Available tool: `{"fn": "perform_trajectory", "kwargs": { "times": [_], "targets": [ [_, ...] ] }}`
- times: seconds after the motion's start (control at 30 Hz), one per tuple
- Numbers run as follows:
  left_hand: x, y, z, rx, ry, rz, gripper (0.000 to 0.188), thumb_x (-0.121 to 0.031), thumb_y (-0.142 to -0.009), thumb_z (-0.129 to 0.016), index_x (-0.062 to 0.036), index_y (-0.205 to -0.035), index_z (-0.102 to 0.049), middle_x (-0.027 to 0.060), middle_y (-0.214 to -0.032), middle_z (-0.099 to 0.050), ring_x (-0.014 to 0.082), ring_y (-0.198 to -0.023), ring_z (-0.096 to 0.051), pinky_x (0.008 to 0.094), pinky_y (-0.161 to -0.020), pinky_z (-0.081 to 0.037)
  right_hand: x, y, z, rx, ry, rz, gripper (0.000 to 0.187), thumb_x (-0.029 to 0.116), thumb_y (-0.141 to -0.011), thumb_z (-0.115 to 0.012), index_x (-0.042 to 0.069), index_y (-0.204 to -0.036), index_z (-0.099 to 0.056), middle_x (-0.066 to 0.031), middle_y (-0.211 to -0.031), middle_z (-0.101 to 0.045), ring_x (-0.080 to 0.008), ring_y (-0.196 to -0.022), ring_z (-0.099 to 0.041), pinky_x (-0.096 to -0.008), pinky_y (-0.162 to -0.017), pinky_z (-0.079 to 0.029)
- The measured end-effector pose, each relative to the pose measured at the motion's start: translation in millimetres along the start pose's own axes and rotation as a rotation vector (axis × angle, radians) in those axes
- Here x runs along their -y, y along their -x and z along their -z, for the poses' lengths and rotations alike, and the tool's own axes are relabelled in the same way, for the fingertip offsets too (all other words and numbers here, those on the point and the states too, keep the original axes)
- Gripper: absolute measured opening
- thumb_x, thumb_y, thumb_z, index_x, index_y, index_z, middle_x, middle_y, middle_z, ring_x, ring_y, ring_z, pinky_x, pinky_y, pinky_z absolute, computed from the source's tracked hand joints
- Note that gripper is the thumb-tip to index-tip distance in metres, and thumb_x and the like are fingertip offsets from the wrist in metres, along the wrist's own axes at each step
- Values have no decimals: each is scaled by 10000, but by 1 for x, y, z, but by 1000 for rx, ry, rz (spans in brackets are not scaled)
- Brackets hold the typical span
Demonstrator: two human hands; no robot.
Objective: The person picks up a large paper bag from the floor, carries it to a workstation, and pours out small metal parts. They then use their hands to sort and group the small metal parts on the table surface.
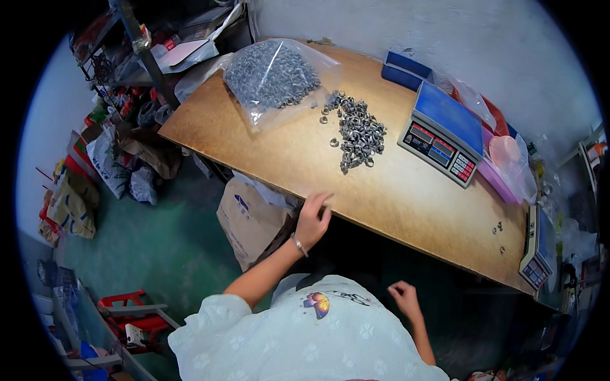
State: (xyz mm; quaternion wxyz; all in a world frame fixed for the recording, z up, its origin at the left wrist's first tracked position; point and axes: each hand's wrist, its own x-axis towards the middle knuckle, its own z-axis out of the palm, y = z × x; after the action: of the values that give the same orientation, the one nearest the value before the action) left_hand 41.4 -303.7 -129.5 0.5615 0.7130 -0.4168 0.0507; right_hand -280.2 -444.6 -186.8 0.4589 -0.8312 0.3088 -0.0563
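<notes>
My left hand [314, 221] is at the near edge of the wooden table [254, 152], fingers stretched over the edge and thumb a little apart. It holds nothing that I can see. Lower down, off the table and beside my shirt, my right hand [405, 298] hangs with its fingers curled in, and nothing shows in them. Beyond my left hand lies a loose pile of small grey metal ring-shaped pieces [361, 133]. A clear plastic bag [273, 79] full of similar pieces lies on its side to the left of the pile.
Right of the pile stands a blue-topped digital scale [445, 130], with a blue bin [406, 70] behind it and a pink tray [499, 174] beside it. A second scale [535, 251] sits at the right end. A brown paper bag [251, 222] stands below the table; a red stool [136, 317] is lower left.
</notes>
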Motion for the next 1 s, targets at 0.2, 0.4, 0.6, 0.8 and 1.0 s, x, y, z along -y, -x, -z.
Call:
{"fn": "perform_trajectory", "kwargs": {
  "times": [0.2, 0.4, 0.6, 0.8, 1.0],
  "targets": [
    [14, -70, -36, 123, -514, -28, 516, -60, -697, -642, -76, -1185, -473, 170, -1187, -426, 328, -1050, -447, 390, -877, -404, 135, -100, 32, 39, -37, 323, 155, 106, -793, -584, -28, -870, -597, -126, -808, -613, -217, -736, -584, -296, -681, -459],
    [50, -109, -54, 279, -272, -77, 344, -28, -696, -642, -46, -1027, -553, 176, -1082, -460, 344, -939, -504, 365, -827, -433, 148, -259, 2, -559, 320, 550, 311, 151, -754, -640, 33, -1019, -527, -146, -930, -534, -307, -871, -515, -361, -729, -441],
    [53, -104, -29, 218, -49, 55, 290, 126, -695, -476, 23, -954, -553, 187, -976, -490, 346, -891, -516, 344, -790, -440, 138, -270, 9, -310, 385, 545, 259, 97, -699, -652, 53, -928, -540, -130, -875, -521, -311, -856, -489, -382, -748, -418],
    [74, -109, -6, -52, -143, 114, 329, 146, -696, -444, 31, -988, -544, 190, -1047, -488, 349, -910, -512, 351, -811, -437, 136, -242, 57, -109, 388, 428, 242, 7, -700, -612, 27, -934, -551, -129, -901, -522, -298, -890, -493, -359, -807, -406],
    [14, -100, -26, 171, -320, 82, 304, -16, -716, -589, -36, -1018, -550, 157, -1083, -477, 316, -975, -465, 389, -844, -385, 177, -283, 21, -256, 290, 542, 182, 24, -704, -612, 33, -876, -554, -133, -876, -510, -306, -863, -487, -383, -757, -408]
  ]
}}
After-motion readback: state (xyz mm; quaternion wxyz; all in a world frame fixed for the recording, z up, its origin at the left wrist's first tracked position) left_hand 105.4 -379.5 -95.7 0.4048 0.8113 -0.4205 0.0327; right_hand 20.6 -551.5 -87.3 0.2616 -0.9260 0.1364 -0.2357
